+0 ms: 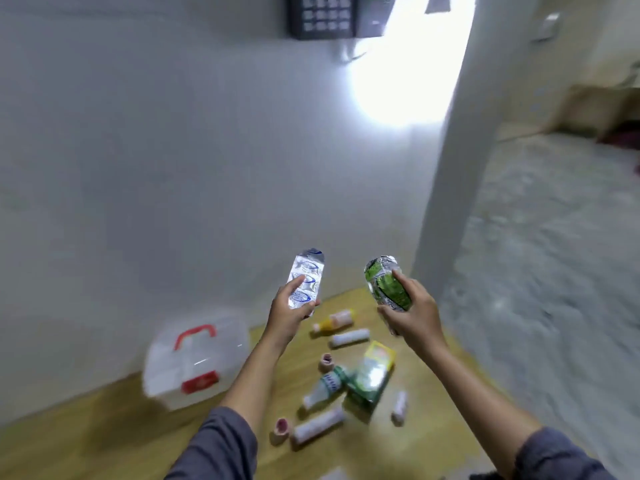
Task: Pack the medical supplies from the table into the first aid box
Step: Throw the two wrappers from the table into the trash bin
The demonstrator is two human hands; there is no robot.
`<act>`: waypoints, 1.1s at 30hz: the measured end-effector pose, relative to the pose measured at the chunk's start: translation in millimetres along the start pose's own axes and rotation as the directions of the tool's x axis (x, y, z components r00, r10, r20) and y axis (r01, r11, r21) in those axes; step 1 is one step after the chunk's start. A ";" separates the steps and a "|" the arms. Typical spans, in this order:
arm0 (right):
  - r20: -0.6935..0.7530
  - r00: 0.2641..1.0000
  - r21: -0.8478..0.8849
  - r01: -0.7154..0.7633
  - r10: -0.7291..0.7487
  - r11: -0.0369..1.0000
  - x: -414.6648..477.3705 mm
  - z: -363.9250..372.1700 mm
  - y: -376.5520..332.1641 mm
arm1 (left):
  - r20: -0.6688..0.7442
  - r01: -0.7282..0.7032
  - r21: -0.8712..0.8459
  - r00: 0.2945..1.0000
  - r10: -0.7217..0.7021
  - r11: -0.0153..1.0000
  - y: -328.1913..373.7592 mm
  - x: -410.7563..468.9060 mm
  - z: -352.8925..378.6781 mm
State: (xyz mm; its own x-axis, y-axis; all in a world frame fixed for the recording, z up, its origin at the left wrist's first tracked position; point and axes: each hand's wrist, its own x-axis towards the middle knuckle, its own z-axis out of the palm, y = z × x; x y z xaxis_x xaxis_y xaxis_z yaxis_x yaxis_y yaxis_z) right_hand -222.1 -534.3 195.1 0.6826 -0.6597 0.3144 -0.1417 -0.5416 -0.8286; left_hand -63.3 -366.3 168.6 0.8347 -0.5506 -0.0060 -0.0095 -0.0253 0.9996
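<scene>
My left hand (289, 315) holds up a silver blister pack with blue print (307, 275). My right hand (414, 315) holds up a silver and green blister pack (386, 284). Both are raised above the wooden table (121, 434). The clear first aid box (195, 362), with a red handle and red latch, stands shut at the left by the wall. Below my hands lie a yellow bottle (334, 320), white bandage rolls (349, 338) (318, 426), a green-and-white bottle (323, 389), a green box (372, 379) and small pink tape rolls (326, 362).
A white wall runs behind the table, with a white pillar (446, 168) at the right. Grey floor (540, 254) lies beyond the table's right edge. A dark keypad device (323, 15) hangs high on the wall. The picture is blurred.
</scene>
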 end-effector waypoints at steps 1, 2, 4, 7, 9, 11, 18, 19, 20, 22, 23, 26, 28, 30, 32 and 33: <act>-0.034 0.999 -0.029 -0.032 0.031 0.999 -2.8 -17.7 12.9 | 0.056 -0.002 -0.002 0.998 0.002 1.000 -2.0 6.3 21.9; -0.078 0.995 -0.061 -0.071 0.066 0.996 -7.4 -38.4 27.4 | 0.116 0.002 -0.006 0.993 -0.001 1.000 -4.0 11.9 48.0; -0.184 0.972 -0.101 -0.167 0.147 0.981 -19.4 -78.2 53.9 | 0.223 0.024 -0.023 0.975 -0.018 0.999 -8.6 16.3 98.7; -0.320 0.912 -0.115 -0.305 0.255 0.945 -45.3 -130.1 86.6 | 0.358 0.070 -0.068 0.933 -0.041 0.995 -17.6 12.0 168.2; -0.384 0.868 -0.113 -0.384 0.316 0.916 -66.5 -158.7 106.2 | 0.461 0.103 -0.044 0.885 -0.071 0.994 -26.3 3.7 209.3; -0.430 0.825 -0.103 -0.448 0.366 0.888 -89.2 -181.1 124.7 | 0.537 0.119 0.009 0.837 -0.106 0.993 -37.3 -3.6 244.0; -0.514 0.626 0.009 -0.681 0.587 0.733 -182.1 -234.8 198.6 | 0.718 0.148 0.185 0.655 -0.237 0.971 -92.8 -55.4 367.0; -0.517 0.591 0.032 -0.709 0.619 0.704 -194.6 -239.4 211.4 | 0.733 0.158 0.205 0.629 -0.259 0.966 -104.9 -64.8 383.5; -0.519 0.557 0.056 -0.735 0.649 0.676 -206.6 -242.7 223.8 | 0.742 0.163 0.235 0.606 -0.286 0.958 -116.8 -74.1 398.4; -0.505 0.491 0.107 -0.780 0.710 0.616 -228.5 -245.1 250.5 | 0.747 0.137 0.317 0.574 -0.336 0.939 -142.6 -92.9 424.1; -0.492 0.461 0.126 -0.801 0.738 0.585 -239.2 -244.6 267.0 | 0.748 0.100 0.358 0.564 -0.350 0.928 -160.5 -102.2 436.6; -0.451 0.381 0.181 -0.846 0.807 0.501 -267.9 -237.0 320.9 | 0.769 0.017 0.457 0.495 -0.404 0.889 -219.5 -126.3 465.6; -0.415 0.325 0.209 -0.875 0.849 0.437 -288.6 -223.3 365.4 | 0.748 0.011 0.527 0.468 -0.470 0.850 -272.9 -140.9 478.5; -0.370 0.278 0.234 -0.896 0.886 0.379 -309.2 -201.8 410.0 | 0.708 0.037 0.592 0.454 -0.542 0.805 -327.7 -151.5 482.1; -0.322 0.242 0.256 -0.909 0.915 0.330 -325.8 -178.0 450.8 | 0.645 0.072 0.655 0.465 -0.606 0.752 -380.4 -156.3 481.4; -0.295 0.230 0.259 -0.915 0.927 0.309 -334.1 -163.8 473.5 | 0.617 0.084 0.682 0.469 -0.633 0.727 -409.4 -158.3 480.8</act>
State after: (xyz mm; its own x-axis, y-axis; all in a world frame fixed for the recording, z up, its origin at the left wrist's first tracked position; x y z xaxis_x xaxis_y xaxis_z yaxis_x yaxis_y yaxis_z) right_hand -634.8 -655.7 -226.5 -0.1860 -0.8078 -0.5593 -0.4827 0.5710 -0.6641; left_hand -456.3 -670.0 -252.4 0.0576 -0.7564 -0.6516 -0.3117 -0.6337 0.7081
